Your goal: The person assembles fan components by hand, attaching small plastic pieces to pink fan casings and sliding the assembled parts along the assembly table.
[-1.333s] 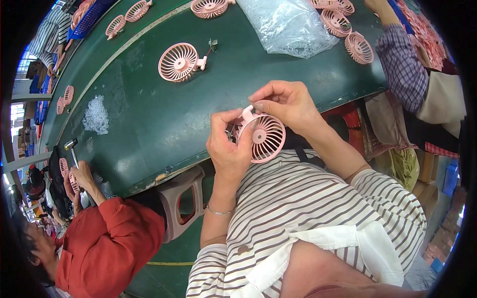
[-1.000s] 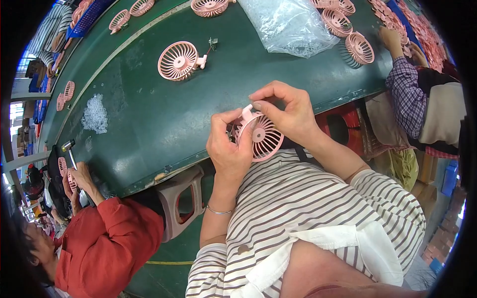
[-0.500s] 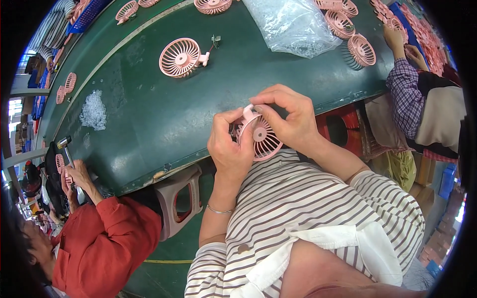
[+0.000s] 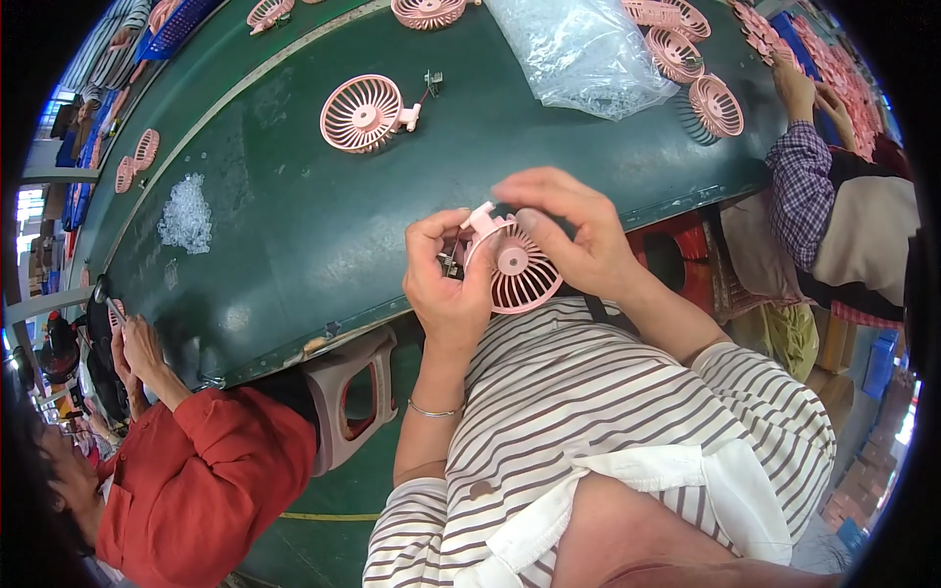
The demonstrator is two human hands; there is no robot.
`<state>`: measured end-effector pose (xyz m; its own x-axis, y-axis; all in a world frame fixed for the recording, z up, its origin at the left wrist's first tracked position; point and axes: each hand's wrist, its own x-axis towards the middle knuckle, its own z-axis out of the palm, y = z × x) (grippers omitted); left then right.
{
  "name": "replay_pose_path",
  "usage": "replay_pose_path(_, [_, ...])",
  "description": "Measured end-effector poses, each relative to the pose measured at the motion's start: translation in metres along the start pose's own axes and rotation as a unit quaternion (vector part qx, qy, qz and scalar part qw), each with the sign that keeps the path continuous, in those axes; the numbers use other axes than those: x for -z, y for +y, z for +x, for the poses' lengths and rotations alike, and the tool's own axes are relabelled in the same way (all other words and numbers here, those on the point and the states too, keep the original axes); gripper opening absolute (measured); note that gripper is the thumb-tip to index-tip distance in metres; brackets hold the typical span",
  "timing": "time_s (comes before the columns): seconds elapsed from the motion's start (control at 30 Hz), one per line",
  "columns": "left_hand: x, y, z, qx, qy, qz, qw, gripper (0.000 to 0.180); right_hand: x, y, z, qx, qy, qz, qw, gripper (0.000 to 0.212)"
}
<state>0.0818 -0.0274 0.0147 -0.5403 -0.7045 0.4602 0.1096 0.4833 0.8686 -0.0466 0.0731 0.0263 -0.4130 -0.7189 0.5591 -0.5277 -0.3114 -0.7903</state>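
Observation:
Just in front of my striped shirt, at the table's near edge, my left hand grips a round pink fan housing. Its slotted face is tilted up, and the short neck points away from me. A small circuit board on wires shows beside the left fingers. My right hand is by the far right rim of the housing, thumb and fingers apart; whether the thumb touches the rim I cannot tell. Farther off on the table lies a similar pink fan housing, with its own wired board.
A clear plastic bag of small parts lies at the back. Loose clear pieces are heaped at the left. More pink housings stand at the right. Co-workers sit on both sides, a red sleeve left and a checked sleeve right.
My right fingers have parted from the housing's neck. The housing has turned slightly, showing more of the neck and circuit board. The hammer beside the red-sleeved co-worker is out of sight.

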Motion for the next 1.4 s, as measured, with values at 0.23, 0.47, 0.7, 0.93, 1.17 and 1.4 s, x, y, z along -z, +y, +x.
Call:
replay_pose_path(0.23, [-0.003, -0.008, 0.001, -0.09, 0.004, 0.047, 0.995, 0.028, -0.006, 0.001, -0.001, 0.029, -0.047, -0.046, 0.997, 0.03])
replay_pose_path(0.47, [-0.007, -0.007, -0.001, -0.05, -0.058, 0.067, 0.995, 0.027, 0.004, -0.003, -0.002, 0.071, -0.034, -0.177, 0.981, 0.021])
replay_pose_path(0.7, [0.021, 0.023, 0.083, -0.242, -0.165, 0.235, 0.927, 0.039, 0.09, 0.028, 0.008, -0.095, 0.152, -0.054, 0.982, 0.016])
replay_pose_path(0.93, [0.037, -0.021, 0.177, -0.302, -0.234, 0.471, 0.795, 0.044, 0.231, 0.122, 0.077, -0.204, 0.363, -0.093, 0.904, 0.03])
replay_pose_path(1.17, [0.035, -0.039, 0.196, -0.212, -0.27, 0.5, 0.795, 0.023, 0.308, 0.209, 0.075, -0.128, 0.34, -0.557, 0.747, 0.048])
replay_pose_path(1.4, [0.044, -0.025, 0.134, -0.015, -0.088, 0.378, 0.921, 0.028, 0.133, 0.113, 0.028, -0.05, 0.152, -0.26, 0.952, 0.014])
